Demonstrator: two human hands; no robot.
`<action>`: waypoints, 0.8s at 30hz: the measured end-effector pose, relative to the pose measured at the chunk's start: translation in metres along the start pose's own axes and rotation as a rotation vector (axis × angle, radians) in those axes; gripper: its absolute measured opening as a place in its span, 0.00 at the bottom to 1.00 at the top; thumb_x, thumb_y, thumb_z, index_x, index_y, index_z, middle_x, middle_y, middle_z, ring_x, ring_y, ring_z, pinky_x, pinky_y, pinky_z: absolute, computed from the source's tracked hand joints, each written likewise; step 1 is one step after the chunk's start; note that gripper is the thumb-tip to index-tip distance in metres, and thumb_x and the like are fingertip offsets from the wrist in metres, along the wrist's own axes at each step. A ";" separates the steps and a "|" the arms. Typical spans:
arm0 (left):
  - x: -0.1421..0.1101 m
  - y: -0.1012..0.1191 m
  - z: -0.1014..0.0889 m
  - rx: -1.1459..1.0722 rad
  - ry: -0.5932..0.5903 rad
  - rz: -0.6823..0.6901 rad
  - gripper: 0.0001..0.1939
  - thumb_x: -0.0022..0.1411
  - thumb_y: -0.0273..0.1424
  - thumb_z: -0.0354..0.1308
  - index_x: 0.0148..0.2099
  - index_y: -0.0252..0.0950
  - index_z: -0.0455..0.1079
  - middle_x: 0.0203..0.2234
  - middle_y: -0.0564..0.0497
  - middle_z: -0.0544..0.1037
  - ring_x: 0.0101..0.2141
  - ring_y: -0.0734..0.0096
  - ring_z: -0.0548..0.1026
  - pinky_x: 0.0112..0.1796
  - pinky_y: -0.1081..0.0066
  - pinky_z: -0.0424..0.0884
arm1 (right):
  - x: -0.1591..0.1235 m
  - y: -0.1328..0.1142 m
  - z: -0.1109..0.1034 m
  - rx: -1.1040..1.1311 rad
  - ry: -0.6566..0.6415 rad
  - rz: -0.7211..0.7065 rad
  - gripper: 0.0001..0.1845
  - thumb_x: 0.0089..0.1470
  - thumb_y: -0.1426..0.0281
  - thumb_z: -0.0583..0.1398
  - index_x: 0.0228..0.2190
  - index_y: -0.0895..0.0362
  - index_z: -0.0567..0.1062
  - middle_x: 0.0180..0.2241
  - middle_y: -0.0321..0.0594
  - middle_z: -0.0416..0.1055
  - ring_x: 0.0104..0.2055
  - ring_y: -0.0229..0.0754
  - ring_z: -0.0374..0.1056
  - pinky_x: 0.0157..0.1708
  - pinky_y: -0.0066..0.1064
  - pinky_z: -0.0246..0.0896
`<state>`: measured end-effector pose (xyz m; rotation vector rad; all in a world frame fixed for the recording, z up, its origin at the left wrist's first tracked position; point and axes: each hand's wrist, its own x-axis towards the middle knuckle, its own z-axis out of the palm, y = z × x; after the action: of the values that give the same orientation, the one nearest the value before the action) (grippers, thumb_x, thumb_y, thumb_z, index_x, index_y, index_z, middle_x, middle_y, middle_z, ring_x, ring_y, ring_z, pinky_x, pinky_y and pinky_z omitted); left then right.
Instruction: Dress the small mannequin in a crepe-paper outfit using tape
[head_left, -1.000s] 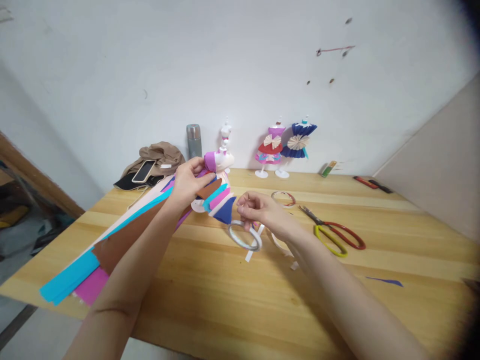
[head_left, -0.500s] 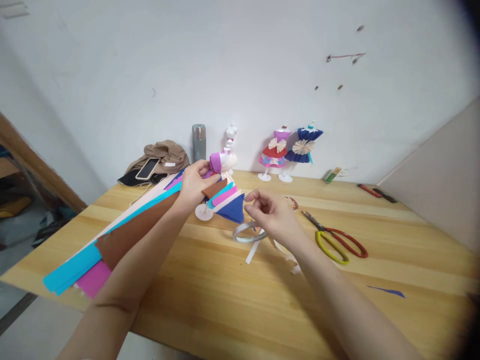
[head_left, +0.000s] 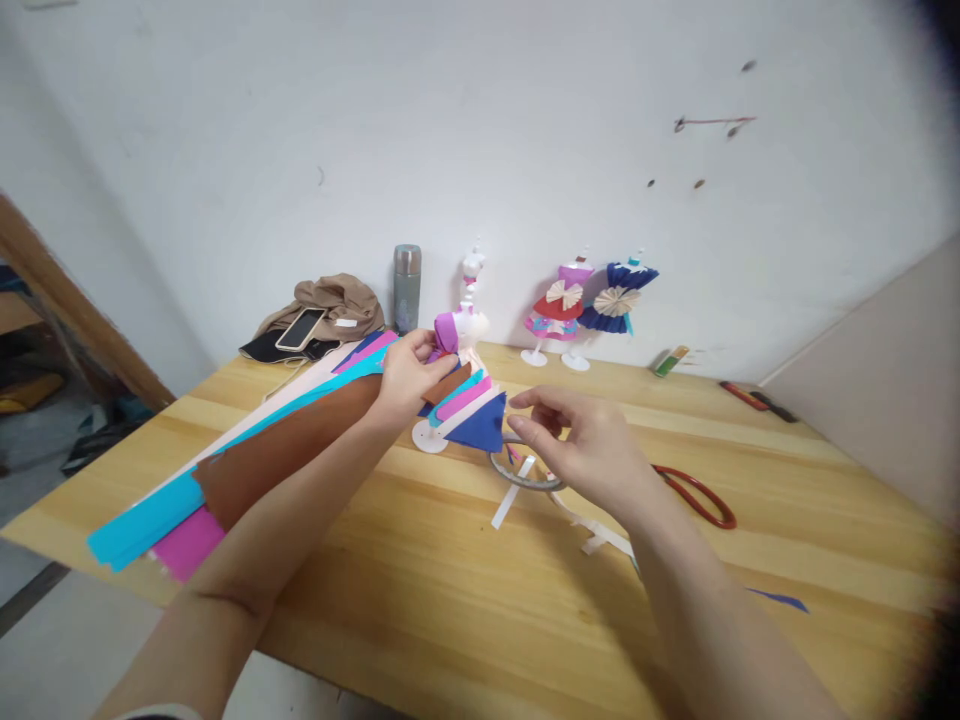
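Note:
My left hand [head_left: 411, 378] is closed around the side of a small white dress form [head_left: 472, 325] with purple paper [head_left: 445, 334] wrapped on it. The form leans, and its round white base [head_left: 430, 437] shows below. Layered paper pieces in brown, turquoise, pink and cream fan out from it, ending in a dark blue paper panel [head_left: 480, 424]. Just right of that panel is my right hand [head_left: 574, 430], thumb and fingers apart with nothing visible between them. A roll of tape [head_left: 529, 485] lies beneath the right hand, partly hidden by it.
Long coloured paper sheets [head_left: 289, 425] lie under my left forearm. Scissors [head_left: 697, 497] are partly hidden by my right arm. White tape strips [head_left: 514, 493] lie in front. Along the wall stand a flask [head_left: 406, 290], two dressed forms [head_left: 559, 300] and a glue stick [head_left: 671, 361].
My right hand has shifted slightly right and its thumb and fingers have parted more. The right forearm now covers most of the scissors. The left hand keeps its hold; the view has shifted slightly.

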<state>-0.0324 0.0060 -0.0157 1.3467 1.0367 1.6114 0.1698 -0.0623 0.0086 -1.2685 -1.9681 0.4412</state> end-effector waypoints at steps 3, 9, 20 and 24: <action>-0.001 0.000 0.002 0.033 0.016 0.013 0.17 0.44 0.31 0.70 0.38 0.33 0.74 0.36 0.44 0.85 0.44 0.52 0.82 0.46 0.60 0.76 | 0.000 0.003 -0.002 -0.017 -0.003 0.024 0.12 0.53 0.59 0.60 0.29 0.52 0.78 0.18 0.35 0.68 0.21 0.41 0.64 0.27 0.34 0.55; -0.005 0.003 0.005 0.056 0.010 -0.009 0.13 0.44 0.29 0.69 0.35 0.35 0.74 0.31 0.48 0.84 0.40 0.56 0.82 0.45 0.62 0.76 | 0.004 0.012 -0.007 -0.050 -0.051 0.121 0.16 0.54 0.54 0.58 0.28 0.52 0.74 0.17 0.35 0.68 0.20 0.41 0.63 0.26 0.34 0.53; -0.011 -0.002 0.010 -0.027 -0.005 -0.030 0.16 0.46 0.31 0.69 0.39 0.34 0.74 0.34 0.48 0.84 0.42 0.55 0.82 0.46 0.61 0.76 | -0.002 -0.002 -0.008 -0.175 -0.177 0.089 0.15 0.56 0.56 0.57 0.29 0.53 0.75 0.20 0.38 0.71 0.23 0.43 0.64 0.28 0.34 0.52; -0.012 -0.005 0.011 -0.066 0.005 -0.047 0.17 0.46 0.31 0.69 0.40 0.34 0.74 0.35 0.47 0.84 0.43 0.55 0.82 0.46 0.62 0.77 | -0.002 -0.003 0.000 -0.222 -0.210 0.085 0.13 0.57 0.60 0.58 0.32 0.55 0.76 0.22 0.39 0.73 0.24 0.44 0.66 0.28 0.35 0.53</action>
<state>-0.0200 -0.0020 -0.0228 1.2657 1.0028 1.6011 0.1680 -0.0653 0.0101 -1.5010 -2.1932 0.4202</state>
